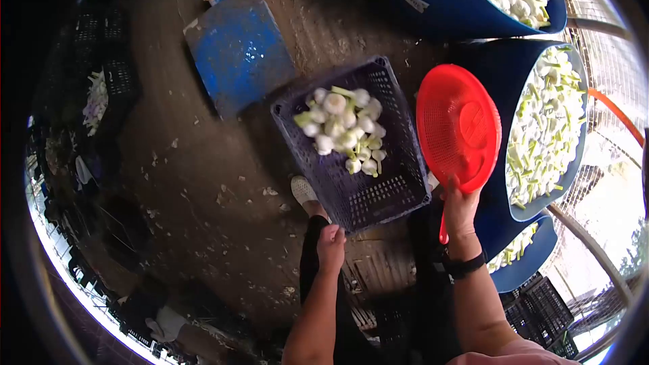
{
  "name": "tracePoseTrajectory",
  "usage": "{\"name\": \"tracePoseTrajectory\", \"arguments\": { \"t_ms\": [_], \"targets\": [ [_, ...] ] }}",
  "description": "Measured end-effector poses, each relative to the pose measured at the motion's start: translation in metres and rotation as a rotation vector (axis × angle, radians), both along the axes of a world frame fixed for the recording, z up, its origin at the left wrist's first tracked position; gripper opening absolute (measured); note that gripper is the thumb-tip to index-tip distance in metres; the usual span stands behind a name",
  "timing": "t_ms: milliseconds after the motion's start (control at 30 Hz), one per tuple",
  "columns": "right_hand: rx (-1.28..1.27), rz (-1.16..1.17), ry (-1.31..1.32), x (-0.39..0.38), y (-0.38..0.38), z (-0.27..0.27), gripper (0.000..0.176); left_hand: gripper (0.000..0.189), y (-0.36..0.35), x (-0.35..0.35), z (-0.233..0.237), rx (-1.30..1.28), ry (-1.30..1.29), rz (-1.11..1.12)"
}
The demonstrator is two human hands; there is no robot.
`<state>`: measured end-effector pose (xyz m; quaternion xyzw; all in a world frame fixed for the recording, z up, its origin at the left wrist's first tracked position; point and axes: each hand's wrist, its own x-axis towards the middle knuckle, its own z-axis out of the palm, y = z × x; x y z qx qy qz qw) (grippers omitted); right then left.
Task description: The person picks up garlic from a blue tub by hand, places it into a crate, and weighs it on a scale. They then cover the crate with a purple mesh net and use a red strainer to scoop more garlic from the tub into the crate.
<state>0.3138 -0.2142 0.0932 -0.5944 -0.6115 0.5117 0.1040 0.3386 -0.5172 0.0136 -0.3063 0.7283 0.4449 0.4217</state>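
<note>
My left hand is closed at the near corner of a dark plastic crate, its fingers curled on the rim. Inside the crate lies a small heap of trimmed garlic bulbs with short green stems, slightly blurred. In my right hand is a red plastic colander, gripped at its near edge and tilted beside the crate's right side. Its bowl shows no garlic. A red handle end sticks out below the right hand. The fingers of that hand are partly hidden under the colander.
A blue platform scale stands on the dirt floor beyond the crate. At right are large blue tubs filled with garlic. Black crates are stacked at lower right. More dark crates line the left. A person is at lower left.
</note>
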Motion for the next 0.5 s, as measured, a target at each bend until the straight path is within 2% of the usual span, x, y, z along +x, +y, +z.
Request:
{"name": "tracePoseTrajectory", "arguments": {
  "t_ms": [33,67,133,200,233,267,300,367,400,433,467,500],
  "targets": [
    [-0.051,0.01,0.043,0.006,-0.001,0.007,0.049,0.027,0.009,-0.006,-0.01,0.021,-0.003,-0.043],
    [-0.095,-0.094,0.0,0.008,-0.002,0.018,0.029,0.027,0.021,-0.015,-0.023,0.047,0.006,-0.085],
    [-0.26,-0.115,-0.118,0.031,0.008,0.033,0.02,0.033,0.034,-0.012,-0.064,-0.011,0.052,-0.164],
    [-0.303,-0.272,-0.011,0.024,0.001,0.057,0.016,0.034,0.057,-0.023,-0.095,-0.106,0.16,-0.221],
    [-0.344,-0.247,-0.047,0.035,0.0,0.061,0.018,0.031,0.072,-0.035,-0.101,-0.167,0.233,-0.243],
    [-0.395,-0.277,-0.03,0.045,-0.003,0.064,0.02,0.038,0.087,-0.059,-0.096,-0.224,0.223,-0.351],
    [-0.446,-0.309,-0.01,0.054,-0.005,0.065,0.021,0.045,0.098,-0.067,-0.103,-0.291,0.297,-0.339],
    [-0.508,-0.389,0.011,0.066,-0.012,0.065,0.024,0.058,0.118,-0.095,-0.106,-0.358,0.135,-0.392],
    [-0.514,-0.435,0.011,0.068,-0.018,0.064,0.026,0.06,0.118,-0.097,-0.131,-0.337,0.156,-0.361],
    [-0.519,-0.481,0.011,0.073,-0.02,0.061,0.029,0.063,0.115,-0.096,-0.153,-0.367,0.071,-0.42],
    [-0.561,-0.484,0.019,0.081,-0.02,0.056,0.031,0.065,0.121,-0.103,-0.157,-0.4,-0.016,-0.48],
    [-0.604,-0.49,0.028,0.089,-0.021,0.051,0.032,0.069,0.121,-0.099,-0.173,-0.405,0.014,-0.453]
  ]
}}
